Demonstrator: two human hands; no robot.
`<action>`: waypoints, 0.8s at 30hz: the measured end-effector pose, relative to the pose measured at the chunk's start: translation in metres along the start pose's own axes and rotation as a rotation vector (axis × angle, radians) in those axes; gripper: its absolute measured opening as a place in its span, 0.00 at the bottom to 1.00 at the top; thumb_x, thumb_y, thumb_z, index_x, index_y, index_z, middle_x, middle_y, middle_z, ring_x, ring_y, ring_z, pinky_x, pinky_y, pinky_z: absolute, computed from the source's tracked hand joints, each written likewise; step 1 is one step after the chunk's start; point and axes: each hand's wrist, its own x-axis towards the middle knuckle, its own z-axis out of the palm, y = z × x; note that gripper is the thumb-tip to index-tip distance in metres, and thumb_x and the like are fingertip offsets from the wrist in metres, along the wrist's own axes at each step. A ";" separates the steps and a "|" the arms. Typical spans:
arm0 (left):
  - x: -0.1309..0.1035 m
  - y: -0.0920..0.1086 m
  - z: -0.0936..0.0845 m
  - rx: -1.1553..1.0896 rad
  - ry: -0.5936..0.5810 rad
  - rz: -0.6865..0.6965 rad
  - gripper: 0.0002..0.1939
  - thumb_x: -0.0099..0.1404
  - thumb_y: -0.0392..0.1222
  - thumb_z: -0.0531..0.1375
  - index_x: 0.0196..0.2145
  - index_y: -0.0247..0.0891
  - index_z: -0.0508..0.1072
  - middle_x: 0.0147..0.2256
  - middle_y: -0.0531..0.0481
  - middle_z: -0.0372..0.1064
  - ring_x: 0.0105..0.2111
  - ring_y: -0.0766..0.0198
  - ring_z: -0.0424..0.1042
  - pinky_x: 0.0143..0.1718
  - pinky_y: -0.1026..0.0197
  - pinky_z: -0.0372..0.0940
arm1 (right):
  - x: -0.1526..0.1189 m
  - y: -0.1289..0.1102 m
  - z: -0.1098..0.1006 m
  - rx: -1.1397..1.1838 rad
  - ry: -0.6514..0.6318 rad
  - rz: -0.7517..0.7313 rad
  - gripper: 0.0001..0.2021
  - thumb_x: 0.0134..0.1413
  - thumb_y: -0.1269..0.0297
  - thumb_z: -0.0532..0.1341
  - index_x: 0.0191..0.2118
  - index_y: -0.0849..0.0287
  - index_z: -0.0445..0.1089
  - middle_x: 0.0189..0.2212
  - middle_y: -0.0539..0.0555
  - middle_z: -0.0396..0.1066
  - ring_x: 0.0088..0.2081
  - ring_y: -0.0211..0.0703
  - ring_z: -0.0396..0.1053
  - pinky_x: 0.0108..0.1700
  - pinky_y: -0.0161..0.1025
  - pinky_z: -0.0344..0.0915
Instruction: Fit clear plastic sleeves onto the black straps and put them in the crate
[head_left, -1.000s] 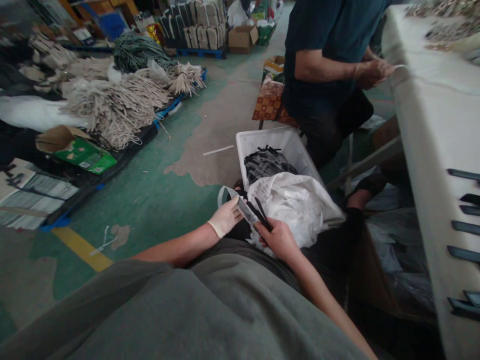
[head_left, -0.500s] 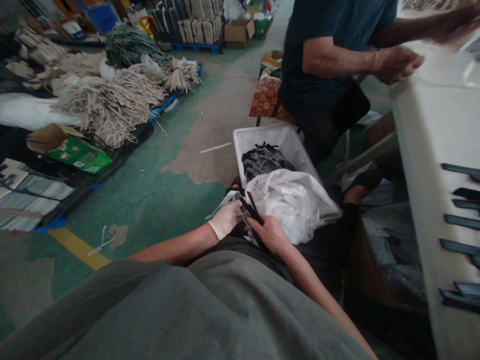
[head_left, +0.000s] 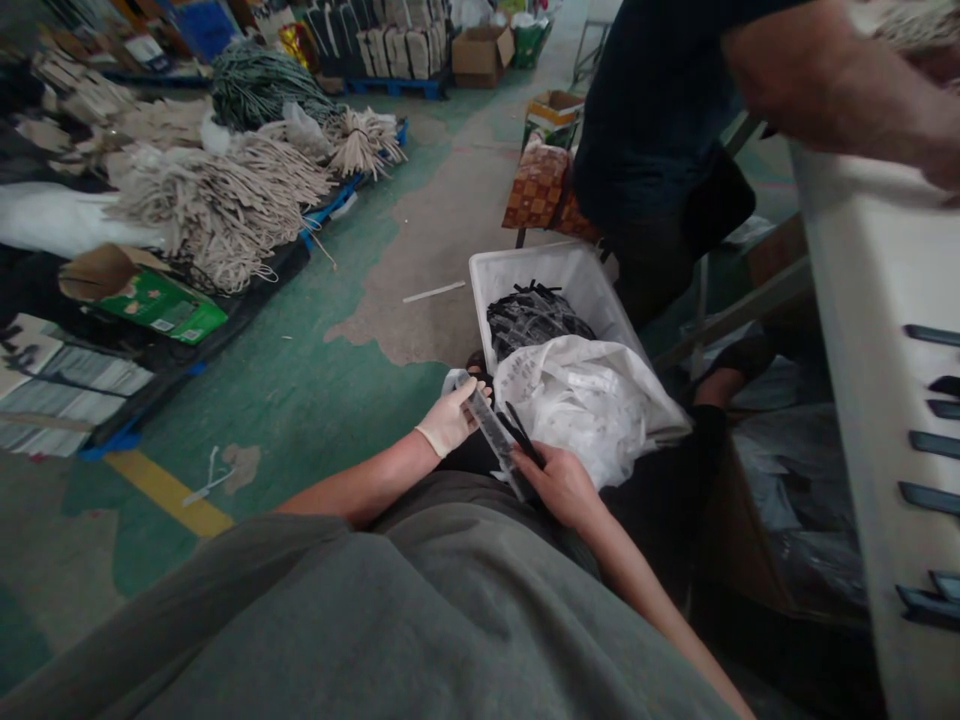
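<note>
My left hand (head_left: 450,420), in a pale thin glove, grips the upper end of a narrow clear plastic sleeve (head_left: 491,432). The sleeve slants down across my lap towards my right hand (head_left: 564,484), which is bare. Its fingers are closed round thin black strips (head_left: 517,432) and touch the sleeve's lower part. Whether a strip lies inside the sleeve, I cannot tell. Just beyond my hands is a white sack (head_left: 660,415) full of crumpled clear plastic (head_left: 596,405). It rests against a white crate (head_left: 480,275) holding a heap of black strips in plastic (head_left: 536,315).
A co-worker (head_left: 660,120) leans over the white table (head_left: 847,300) at right, where several black pieces (head_left: 937,443) lie. On the left, a pallet carries bundles of beige cord (head_left: 217,205) and a green box (head_left: 161,305). Under the table stands a carton with plastic (head_left: 795,490).
The clear sleeve now stretches between my hands, and the black strips sit nearer my right hand. The co-worker has leaned further over the table, arm reaching right.
</note>
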 end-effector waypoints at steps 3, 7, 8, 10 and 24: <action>-0.004 -0.004 0.003 0.009 -0.003 -0.004 0.08 0.66 0.44 0.60 0.33 0.37 0.74 0.32 0.51 0.76 0.26 0.71 0.73 0.30 0.68 0.68 | 0.007 0.001 0.008 -0.057 0.033 0.007 0.17 0.61 0.52 0.53 0.36 0.57 0.75 0.29 0.54 0.77 0.32 0.46 0.73 0.31 0.36 0.58; -0.008 -0.005 0.002 -0.010 0.002 0.004 0.08 0.66 0.43 0.61 0.33 0.36 0.74 0.33 0.50 0.76 0.27 0.71 0.73 0.32 0.68 0.69 | 0.010 0.004 0.015 -0.119 0.082 0.007 0.17 0.62 0.54 0.52 0.32 0.58 0.73 0.27 0.55 0.76 0.31 0.45 0.72 0.31 0.35 0.57; -0.008 -0.005 0.001 -0.018 0.009 0.008 0.07 0.65 0.42 0.61 0.33 0.36 0.74 0.32 0.50 0.76 0.26 0.71 0.73 0.32 0.68 0.69 | 0.010 0.004 0.017 -0.115 0.076 0.000 0.18 0.63 0.54 0.52 0.33 0.58 0.73 0.28 0.55 0.76 0.31 0.45 0.72 0.31 0.35 0.57; -0.007 -0.005 0.000 -0.031 0.023 0.012 0.07 0.66 0.41 0.60 0.33 0.35 0.74 0.31 0.49 0.76 0.26 0.71 0.73 0.31 0.68 0.68 | 0.008 0.003 0.019 -0.098 0.038 -0.023 0.18 0.62 0.52 0.52 0.36 0.57 0.75 0.29 0.55 0.77 0.32 0.45 0.72 0.31 0.35 0.57; -0.030 -0.023 0.002 -0.044 -0.099 -0.107 0.08 0.65 0.43 0.61 0.32 0.35 0.74 0.29 0.50 0.74 0.27 0.68 0.73 0.32 0.66 0.68 | 0.016 0.003 0.009 0.000 0.026 -0.093 0.17 0.60 0.53 0.54 0.38 0.58 0.76 0.29 0.55 0.77 0.33 0.48 0.73 0.33 0.37 0.61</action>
